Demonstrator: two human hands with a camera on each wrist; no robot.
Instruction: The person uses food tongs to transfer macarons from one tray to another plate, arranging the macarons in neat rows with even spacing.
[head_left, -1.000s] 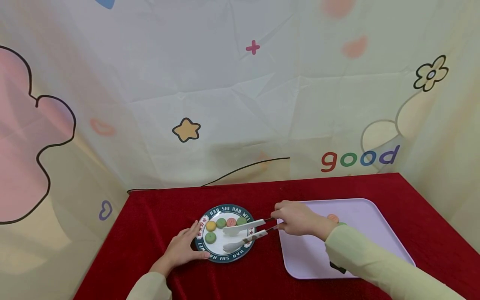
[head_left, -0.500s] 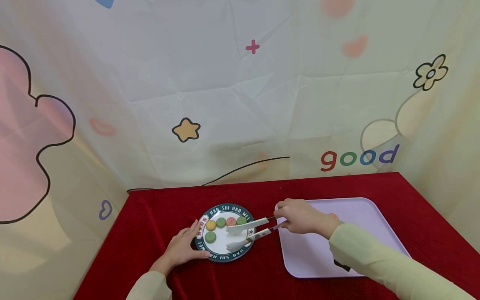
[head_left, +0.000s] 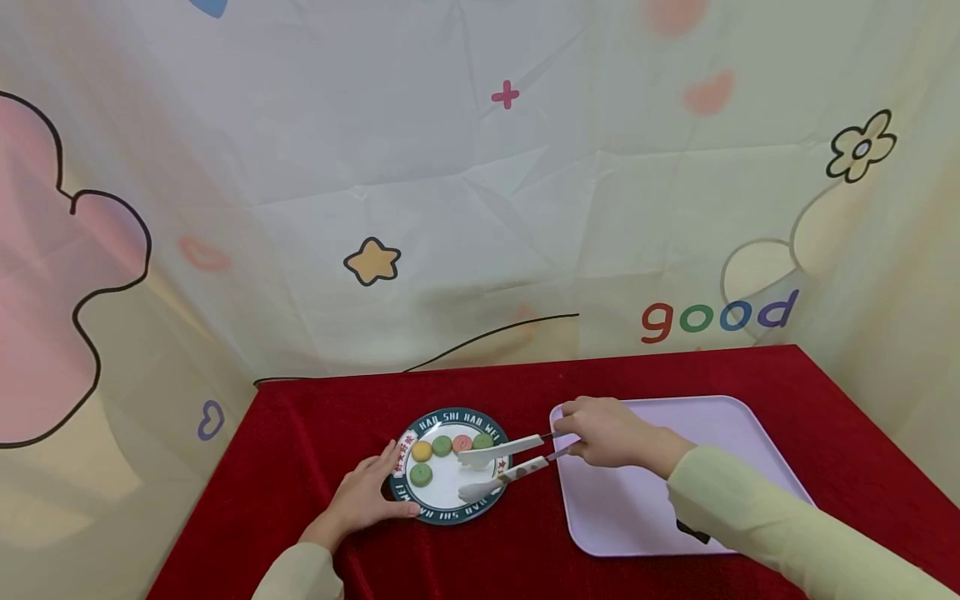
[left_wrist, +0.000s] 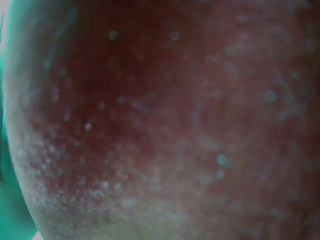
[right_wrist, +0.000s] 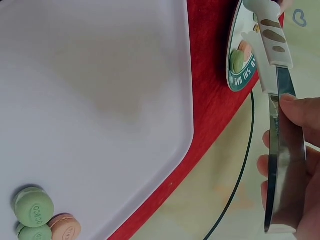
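My left hand rests at the left rim of a round plate, fingers extended along the edge and thumb over the near rim. On the plate lie several macarons: a yellow one, a pink one and green ones. My right hand holds a pair of tongs by its metal part. The white tips are spread over the plate's right half, with nothing visible between them. The left wrist view is blocked by blurred skin.
To the right stands a lilac tray, partly under my right forearm. In the right wrist view it bears a green macaron, another green one and a pink one. Red cloth covers the table; a printed curtain hangs behind.
My right hand and the tongs have shifted slightly right. The tray's macarons have gone out of sight behind the right arm in the head view. Left hand and plate stay put.
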